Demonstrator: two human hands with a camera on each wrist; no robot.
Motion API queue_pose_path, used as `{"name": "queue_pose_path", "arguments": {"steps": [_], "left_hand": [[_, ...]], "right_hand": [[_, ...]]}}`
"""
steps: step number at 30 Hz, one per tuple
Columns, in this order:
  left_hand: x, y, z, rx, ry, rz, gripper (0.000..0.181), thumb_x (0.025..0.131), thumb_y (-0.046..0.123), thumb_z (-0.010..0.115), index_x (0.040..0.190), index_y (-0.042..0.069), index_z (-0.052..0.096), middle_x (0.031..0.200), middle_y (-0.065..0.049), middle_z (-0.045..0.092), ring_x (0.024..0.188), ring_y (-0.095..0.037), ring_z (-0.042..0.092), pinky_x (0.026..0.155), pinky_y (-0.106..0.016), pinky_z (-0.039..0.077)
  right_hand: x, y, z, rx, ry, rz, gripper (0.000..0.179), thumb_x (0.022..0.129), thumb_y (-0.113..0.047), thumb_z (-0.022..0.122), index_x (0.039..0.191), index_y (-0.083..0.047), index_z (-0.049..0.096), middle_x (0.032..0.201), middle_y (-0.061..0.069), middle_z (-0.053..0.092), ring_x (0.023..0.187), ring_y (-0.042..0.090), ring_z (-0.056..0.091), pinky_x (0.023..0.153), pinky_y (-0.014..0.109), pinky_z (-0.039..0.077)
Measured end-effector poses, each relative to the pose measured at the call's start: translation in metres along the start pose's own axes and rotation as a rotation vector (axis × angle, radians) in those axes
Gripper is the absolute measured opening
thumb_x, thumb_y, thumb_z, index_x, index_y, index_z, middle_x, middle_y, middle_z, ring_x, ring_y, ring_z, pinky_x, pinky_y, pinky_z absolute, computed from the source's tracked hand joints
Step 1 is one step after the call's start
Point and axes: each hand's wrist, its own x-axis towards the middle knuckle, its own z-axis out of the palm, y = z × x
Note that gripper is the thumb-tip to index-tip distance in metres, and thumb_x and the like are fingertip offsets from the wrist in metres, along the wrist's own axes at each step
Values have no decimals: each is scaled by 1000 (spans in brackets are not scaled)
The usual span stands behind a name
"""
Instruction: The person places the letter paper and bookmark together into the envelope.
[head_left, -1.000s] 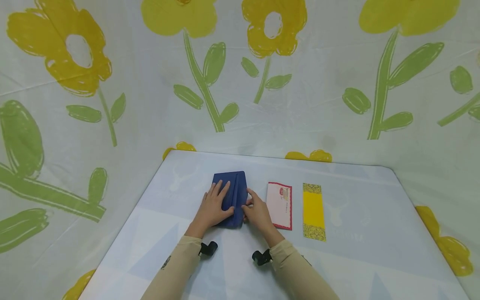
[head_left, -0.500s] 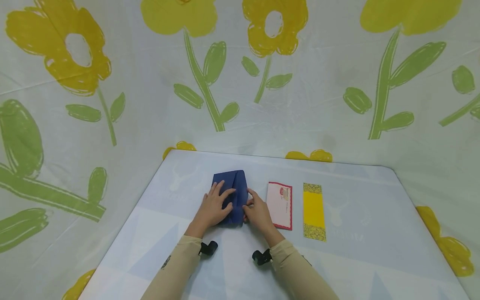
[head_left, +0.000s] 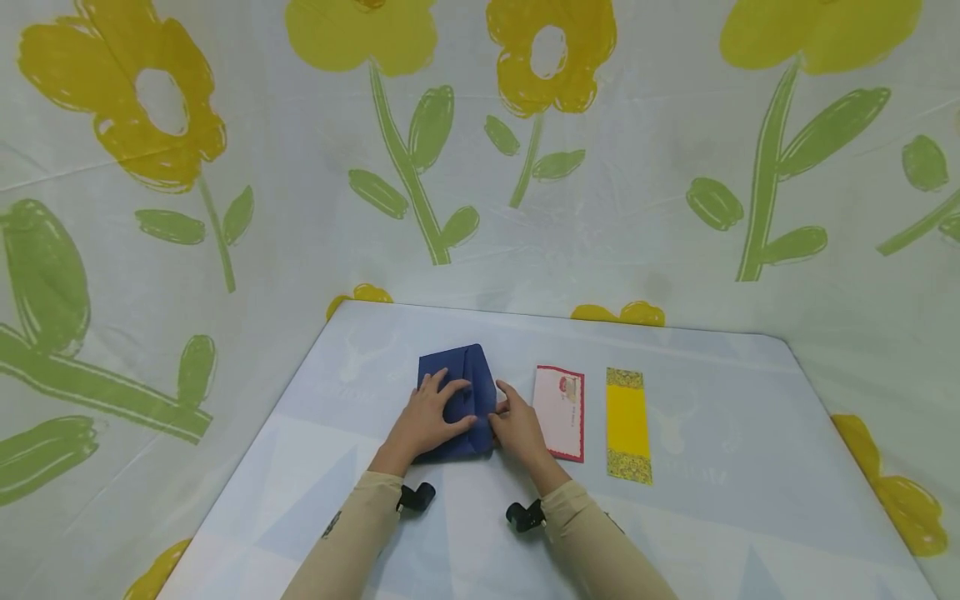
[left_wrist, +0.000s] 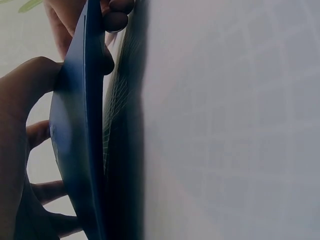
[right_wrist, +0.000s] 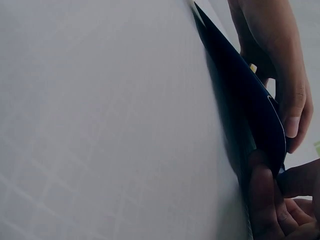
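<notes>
A dark blue envelope (head_left: 442, 364) lies near the middle of the table in the head view, its pointed flap (head_left: 482, 387) toward the right. Spread over its face is my left hand (head_left: 425, 421), with thumb and fingertips touching the paper. At the flap edge, my right hand (head_left: 519, 427) pinches the paper between thumb and fingers. Seen from the left wrist, the envelope (left_wrist: 75, 115) is edge-on, bowed and slightly raised off the surface. In the right wrist view, thumb and fingers (right_wrist: 264, 190) hold the envelope's edge (right_wrist: 250, 100).
Right of the hands lies a white card with a red border (head_left: 558, 417). Beyond it is a yellow strip with glittery gold ends (head_left: 627, 425). A pale patterned cloth covers the table (head_left: 720, 533). Flower-printed curtains (head_left: 637, 183) hang behind and at the sides.
The envelope has turned slightly, its top edge shifting left, and its flap shows wider on the right. My left fingers have bent and moved a little across it; the right hand stays at the edge.
</notes>
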Motion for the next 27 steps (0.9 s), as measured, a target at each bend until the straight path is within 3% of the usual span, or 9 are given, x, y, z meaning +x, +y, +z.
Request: {"name": "queue_pose_path", "arguments": {"steps": [9,13,19,24,27], "left_hand": [[1,-1,-1,-13,-6,-12,68,89,58,70,147,31,50,162,-19,32,148,-53,21,114,-70,24],[0,-4,-6,-34,-26,-3,70,88,61,70,149,32,49,163,-18,31,148,-51,23,112,-70,30],[0,-16,-19,-81,-130,29,86,81,66,76,154,37,41,166,-13,24,144,-46,37,104,-65,44],[4,-25,-29,-108,-217,67,95,75,60,84,156,37,40,167,-12,22,143,-45,39,106,-62,43],[6,-26,-33,-110,-235,80,96,73,55,88,155,36,42,167,-14,23,142,-47,39,106,-63,43]], "right_hand": [[1,-3,0,2,-10,2,63,93,-1,67,152,-6,44,102,14,69,62,13,64,53,29,55],[1,-4,-2,4,-5,-7,63,93,-1,66,152,-5,44,103,15,70,65,14,66,53,29,55],[2,-4,-3,9,-6,2,63,93,-1,66,152,-5,44,102,14,70,67,14,67,53,29,56],[2,-3,-2,-10,-1,11,63,92,-2,67,151,-6,46,102,13,70,69,15,66,55,29,55],[3,-2,-2,-27,3,10,62,92,-2,68,151,-6,46,101,12,70,71,15,65,57,29,55]]}}
